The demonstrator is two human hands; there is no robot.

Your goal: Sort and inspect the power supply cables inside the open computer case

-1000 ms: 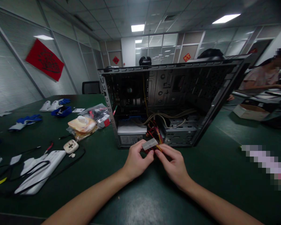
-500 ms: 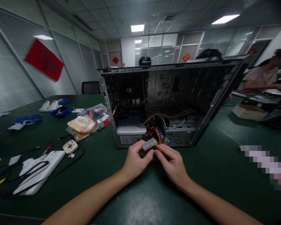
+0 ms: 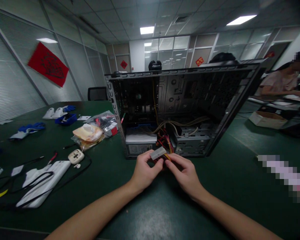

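Head view: plug (image 3: 158,153) in hand, case (image 3: 180,71) open
At the lower centre, the left hand (image 3: 145,170) clamps its fingers on the pale plug; the right hand (image 3: 186,170) pinches its coloured wires (image 3: 167,156). The case's near side is already open; the plug, just outside, looks unconnected, its wires leading inside.

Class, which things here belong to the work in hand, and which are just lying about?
In the work:
- Left hand, right hand
- Pale connector
- Coloured wires
- Open computer case

Lying about:
- Blue-and-white gloves
- Blue tray
- White slab
- Plastic-wrapped pack
- Cardboard box
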